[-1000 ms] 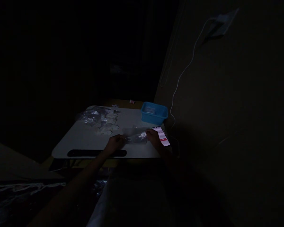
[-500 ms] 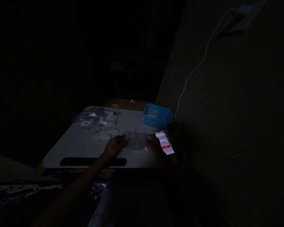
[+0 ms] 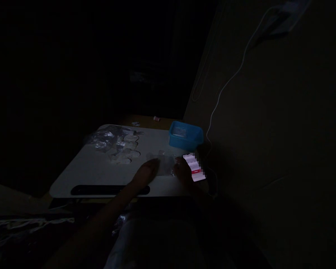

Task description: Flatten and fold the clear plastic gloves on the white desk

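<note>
In dim light, a clear flat plastic bag (image 3: pixel 165 166) lies near the front right of a white folding table (image 3: pixel 92 173). My left hand (image 3: pixel 147 172) rests over the bag's left part, its fingers curled and pressed on the plastic. At the bag's right edge my right hand (image 3: pixel 183 170) has its fingers closed on the film. Just right of that hand, a lit phone (image 3: pixel 194 164) lies on the table. Fine finger detail is lost in the darkness.
Crumpled clear plastic (image 3: pixel 106 137) and several pale looped items (image 3: pixel 126 154) occupy the table's left. A blue basket (image 3: pixel 182 141) with a clear packet (image 3: pixel 179 131) inside stands at the back right. A white cable (image 3: pixel 230 80) hangs along the right wall.
My left hand has moved right, from the bag's left edge onto its middle, and the bag looks partly folded or bunched. My right hand stays near the right edge.
</note>
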`<state>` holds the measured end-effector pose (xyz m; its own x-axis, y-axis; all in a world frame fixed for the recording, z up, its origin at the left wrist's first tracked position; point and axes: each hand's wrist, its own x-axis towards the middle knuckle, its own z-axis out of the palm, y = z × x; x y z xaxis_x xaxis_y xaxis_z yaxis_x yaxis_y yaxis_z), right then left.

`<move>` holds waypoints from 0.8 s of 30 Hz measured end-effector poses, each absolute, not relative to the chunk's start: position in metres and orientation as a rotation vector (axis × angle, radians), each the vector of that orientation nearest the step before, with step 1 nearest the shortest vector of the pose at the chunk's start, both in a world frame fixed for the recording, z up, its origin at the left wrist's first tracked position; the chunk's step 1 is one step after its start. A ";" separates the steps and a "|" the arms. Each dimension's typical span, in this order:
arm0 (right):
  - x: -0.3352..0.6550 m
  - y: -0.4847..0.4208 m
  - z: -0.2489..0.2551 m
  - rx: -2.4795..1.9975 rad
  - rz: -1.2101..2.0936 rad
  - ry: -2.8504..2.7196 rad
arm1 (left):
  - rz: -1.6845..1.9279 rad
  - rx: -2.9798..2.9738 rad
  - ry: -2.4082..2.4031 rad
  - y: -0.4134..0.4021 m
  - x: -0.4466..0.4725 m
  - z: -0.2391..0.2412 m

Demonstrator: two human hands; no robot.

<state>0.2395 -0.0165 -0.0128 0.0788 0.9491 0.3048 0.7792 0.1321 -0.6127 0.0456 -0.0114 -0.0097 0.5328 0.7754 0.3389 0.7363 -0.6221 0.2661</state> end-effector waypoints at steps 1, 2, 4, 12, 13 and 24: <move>0.236 -0.021 -0.012 -1.668 0.225 -1.838 | 0.645 2.692 1.309 -0.010 0.051 -0.012; 0.232 -0.026 -0.011 -1.645 0.162 -1.953 | 0.626 2.713 1.305 -0.010 0.056 -0.015; 0.222 -0.035 -0.010 -1.560 0.080 -2.147 | 0.568 2.750 1.322 -0.010 0.063 -0.020; 0.214 -0.055 -0.014 -1.625 -0.170 -2.327 | 0.423 2.803 1.560 -0.019 0.061 -0.027; 0.217 -0.056 -0.015 -1.654 -0.175 -2.298 | 0.439 2.801 1.568 -0.019 0.059 -0.026; 0.237 -0.040 -0.003 -1.941 0.314 -1.803 | 0.275 2.742 1.626 -0.023 0.047 -0.020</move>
<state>0.2372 -0.0397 -0.0033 0.1106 0.9830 0.1467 0.8754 -0.0265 -0.4826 0.0473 -0.0225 -0.0204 0.4695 0.8651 0.1767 0.8751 -0.4826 0.0374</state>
